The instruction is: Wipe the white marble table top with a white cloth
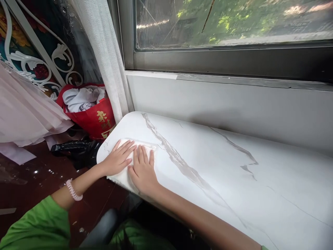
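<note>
A white cloth (124, 180) is spread flat at the left end of a white marble-patterned table (208, 166), one edge reaching the table's front rim. My left hand (118, 159) lies flat on the cloth, fingers stretched out, with a pink coiled band (74, 190) round the wrist. Close beside it my right hand (143, 170) also presses flat on the cloth, its fingers extended and slightly spread. Neither hand is closed round the cloth. The fingertips of both hands nearly meet near the cloth's middle.
A window (221, 59) and white wall (221, 104) border the table's back. Left of it hang a white curtain (106, 52) and pale pink fabric (28, 107). A red bag (91, 118) of white clothing and a black plastic bag (78, 149) stand near the table's left end.
</note>
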Motion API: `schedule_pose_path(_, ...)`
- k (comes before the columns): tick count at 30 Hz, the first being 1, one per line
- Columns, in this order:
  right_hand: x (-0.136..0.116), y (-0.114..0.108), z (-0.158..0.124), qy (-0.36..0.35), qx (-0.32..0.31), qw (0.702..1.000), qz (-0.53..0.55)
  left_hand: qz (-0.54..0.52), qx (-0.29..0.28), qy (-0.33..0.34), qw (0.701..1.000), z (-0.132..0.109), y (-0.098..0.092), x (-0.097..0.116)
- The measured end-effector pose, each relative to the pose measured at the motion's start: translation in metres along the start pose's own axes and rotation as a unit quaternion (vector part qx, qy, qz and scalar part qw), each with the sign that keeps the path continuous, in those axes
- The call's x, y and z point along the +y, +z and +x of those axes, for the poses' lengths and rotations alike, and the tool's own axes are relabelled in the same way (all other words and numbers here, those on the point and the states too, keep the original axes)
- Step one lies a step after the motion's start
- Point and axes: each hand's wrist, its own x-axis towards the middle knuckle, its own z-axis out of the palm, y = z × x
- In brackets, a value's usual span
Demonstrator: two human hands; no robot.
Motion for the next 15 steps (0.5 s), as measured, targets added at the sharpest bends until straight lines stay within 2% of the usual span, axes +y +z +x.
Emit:
schedule_pose_path(4, 0.022, 0.002, 0.060, 0.030, -0.010, 0.999, -0.008, -0.030, -0.022, -0.025, 0.999, 0.055, -0.002, -0.042)
schedule_pose_path(7, 0.044, 0.005, 0.115, 0.062, -0.006, 0.998, -0.022, -0.036, 0.018, -0.033, 0.999, 0.103, -0.004, -0.077)
schedule_pose_path(10, 0.065, 0.008, 0.163, 0.083, 0.008, 0.996, -0.029, -0.026, 0.034, -0.037, 0.998, 0.146, -0.005, -0.107)
schedule_pose_path(15, 0.088, 0.013, 0.208, 0.110, 0.045, 0.992, -0.033, -0.009, 0.028, -0.025, 0.999, 0.193, -0.004, -0.138)
